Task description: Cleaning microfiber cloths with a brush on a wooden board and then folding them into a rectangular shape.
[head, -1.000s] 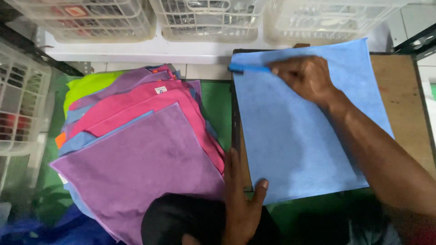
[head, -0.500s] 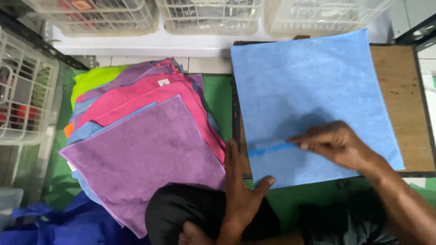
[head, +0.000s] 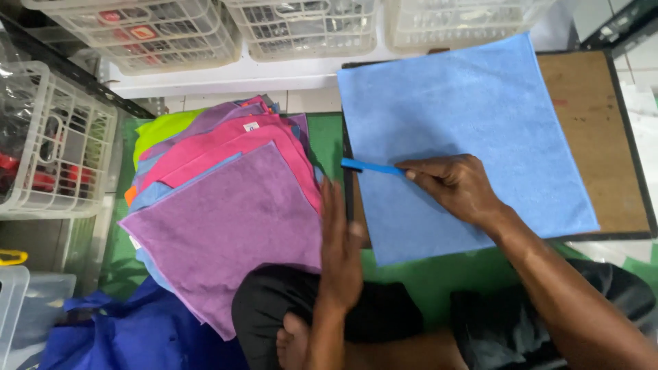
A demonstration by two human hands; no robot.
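White plastic crates (head: 301, 27) along the top, wire basket (head: 58, 147) left, dark blue bag (head: 130, 329) below.

Even, bright overhead light falls on my work, so the blue cloth (head: 473, 123) shows only a soft shadow beneath my right hand (head: 456, 188). My left hand (head: 340, 250) is smeared by motion blur. The far white baskets (head: 301, 24) look slightly washed out and bowed by the lens.

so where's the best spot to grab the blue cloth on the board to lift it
Probably the near left corner of the blue cloth, pinched from the left: it overhangs the board edge there. The right hand rests on it holding a blue stick.
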